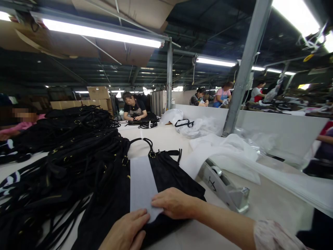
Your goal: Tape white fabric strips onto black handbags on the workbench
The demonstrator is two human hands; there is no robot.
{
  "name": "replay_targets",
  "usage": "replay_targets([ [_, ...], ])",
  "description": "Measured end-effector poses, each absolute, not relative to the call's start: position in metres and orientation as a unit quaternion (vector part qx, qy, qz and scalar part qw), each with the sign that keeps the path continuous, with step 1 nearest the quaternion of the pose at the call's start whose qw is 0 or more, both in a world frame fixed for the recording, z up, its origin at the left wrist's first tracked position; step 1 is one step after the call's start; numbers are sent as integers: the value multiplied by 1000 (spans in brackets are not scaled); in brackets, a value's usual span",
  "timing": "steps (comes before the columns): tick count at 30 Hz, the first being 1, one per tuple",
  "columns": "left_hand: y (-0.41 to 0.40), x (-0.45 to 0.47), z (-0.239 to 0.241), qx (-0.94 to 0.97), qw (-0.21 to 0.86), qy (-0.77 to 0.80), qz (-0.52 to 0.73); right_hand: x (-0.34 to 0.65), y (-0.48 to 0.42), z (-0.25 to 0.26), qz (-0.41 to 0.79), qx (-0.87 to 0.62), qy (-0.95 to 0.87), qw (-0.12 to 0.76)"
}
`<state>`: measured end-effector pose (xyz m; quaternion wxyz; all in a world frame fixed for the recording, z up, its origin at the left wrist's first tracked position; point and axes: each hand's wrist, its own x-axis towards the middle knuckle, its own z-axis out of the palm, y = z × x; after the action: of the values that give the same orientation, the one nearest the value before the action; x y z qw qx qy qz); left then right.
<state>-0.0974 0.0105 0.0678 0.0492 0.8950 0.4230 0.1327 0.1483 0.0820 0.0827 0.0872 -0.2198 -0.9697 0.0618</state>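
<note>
Hands flat, fingers spread | left hand (125, 232), right hand (174, 204) press white strip (142, 184) onto black bag (169, 177)

Black bag (166, 180) with gold buckles, white paper strip (142, 184), grey tape dispenser (223, 187), cream table (273, 205).

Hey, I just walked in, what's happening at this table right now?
A person is working at a long table in a workshop. Both hands press on a white strip laid over a black bag: the left hand at its near end, the right hand on its right edge. A large heap of black bags with straps lies to the left, a tape dispenser and white sheets to the right. Other people work farther back.
</note>
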Motion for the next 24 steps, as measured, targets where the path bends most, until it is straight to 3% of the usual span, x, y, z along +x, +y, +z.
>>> replay_targets([
  [6,0,-96,24,911,-33,408,43,172,32,57,153,-205,-956,143],
  [12,-5,-94,14,903,-114,400,105,176,21,55,161,-213,-956,119],
  [18,-5,-96,13,904,-215,340,147,195,14,79,64,-137,-987,55],
  [24,-1,-91,29,896,-333,251,155,178,10,64,-80,-54,-988,124],
])
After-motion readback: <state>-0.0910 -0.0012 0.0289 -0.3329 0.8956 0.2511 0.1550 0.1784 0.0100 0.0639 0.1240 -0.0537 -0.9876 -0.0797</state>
